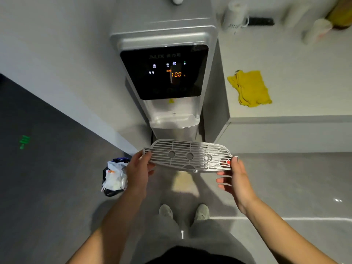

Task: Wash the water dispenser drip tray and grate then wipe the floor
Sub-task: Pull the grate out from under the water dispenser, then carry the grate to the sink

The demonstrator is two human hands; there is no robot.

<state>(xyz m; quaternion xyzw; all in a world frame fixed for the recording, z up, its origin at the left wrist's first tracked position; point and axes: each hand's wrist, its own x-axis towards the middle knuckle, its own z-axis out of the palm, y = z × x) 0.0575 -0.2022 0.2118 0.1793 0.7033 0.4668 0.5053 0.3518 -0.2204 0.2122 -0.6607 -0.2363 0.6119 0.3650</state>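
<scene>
Grate: silvery slotted metal grate (188,155), held level, likely against drips.
Left grip (139,168): clasps its left end.
Right grip (236,177): pinches right end.

Pantry or kitchenette corner, in a home or a small office; which of the two cannot be told.

A freestanding water dispenser (163,35) stands against a pale wall (57,44), its dark touch panel (163,73) lit and reading 100 °C. Just beside it runs a white worktop (295,60) carrying a crumpled yellow cloth (250,89) and, farther back, blurred bottles (235,17). A filled rubbish bag (114,177) sits on the glossy grey tiled floor (285,178).
</scene>
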